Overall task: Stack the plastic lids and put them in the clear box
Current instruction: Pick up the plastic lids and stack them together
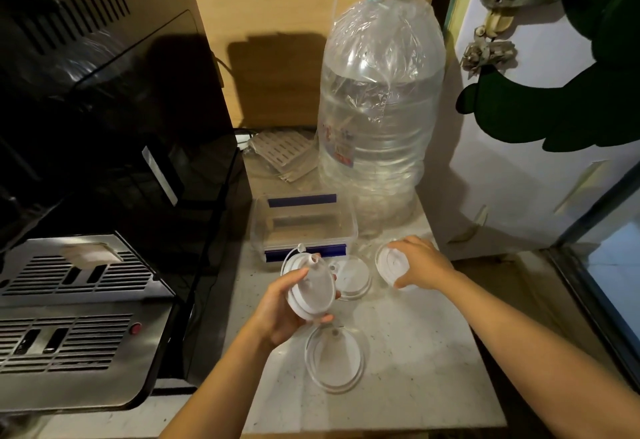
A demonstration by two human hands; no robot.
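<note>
Marble desk [398, 341]: left hand [287, 314] grips lid stack [313, 291]; right hand [420, 264], fingers [401, 281] closing on white lid [389, 262], right of stack, nearest.

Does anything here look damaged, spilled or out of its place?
Nothing is spilled. The big water bottle behind the clear box looks odd: its upper part is dented and crumpled. Two lids lie loose on the counter, not yet stacked.

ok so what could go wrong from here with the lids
1. The left hand holds its lid stack tilted, so the lids could slide apart.
2. The right hand grips the white lid close to the box and bottle; lifting carelessly might bump either.
</note>
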